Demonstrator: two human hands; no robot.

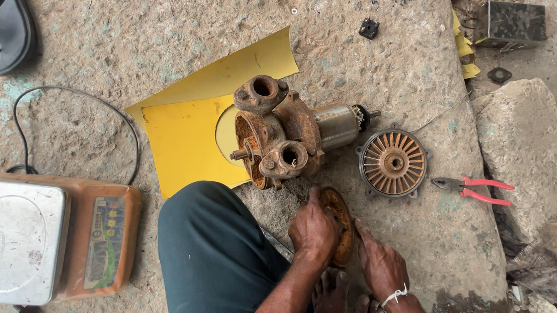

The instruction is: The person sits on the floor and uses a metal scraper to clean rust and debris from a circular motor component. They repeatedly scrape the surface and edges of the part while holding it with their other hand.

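we grip the rusty round plate (339, 225) on edge on the stone slab (411, 64), left hand (313, 230) clasped over its rim, right hand (380, 262) bracing alongside; steady, even pressure seems best, near the rusted pump body (276, 133).

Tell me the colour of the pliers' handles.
Red handles on the pliers, clearest in the head view.

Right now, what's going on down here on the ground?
A person crouches on rough stone, both hands on a rusty round plate stood on its edge: the left hand grips one side, the right hand steadies the other. Just beyond lies a rusted pump body on yellow card, with a finned disc and red pliers to the right.
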